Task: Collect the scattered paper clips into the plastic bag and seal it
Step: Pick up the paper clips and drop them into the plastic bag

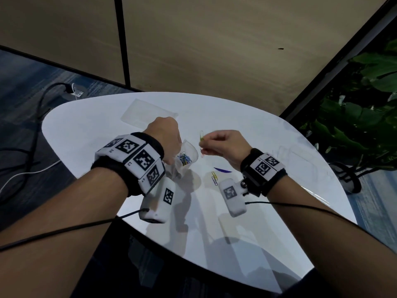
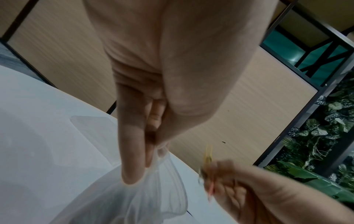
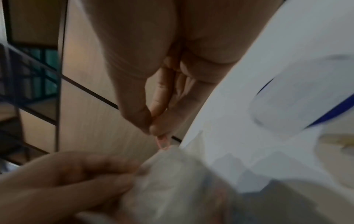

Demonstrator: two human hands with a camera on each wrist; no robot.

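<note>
My left hand (image 1: 166, 138) pinches the rim of a small clear plastic bag (image 1: 186, 157) and holds it open above the white table (image 1: 90, 134). Several coloured paper clips (image 1: 184, 159) lie inside the bag. My right hand (image 1: 223, 145) pinches a few paper clips, a green one (image 1: 201, 136) sticking up and a pink one (image 3: 162, 141) hanging down, just right of the bag's mouth (image 2: 168, 174). Two more clips, yellow and purple (image 1: 214, 177), lie on the table below my right hand. In the left wrist view the pinched clips (image 2: 207, 157) are blurred.
A flat clear plastic sheet (image 1: 148, 114) lies at the table's far side. A dark blue sliver (image 1: 222, 170) lies near the loose clips. Another clear bag (image 3: 298, 97) lies at the right. Cables run over the floor at left; plants stand at right.
</note>
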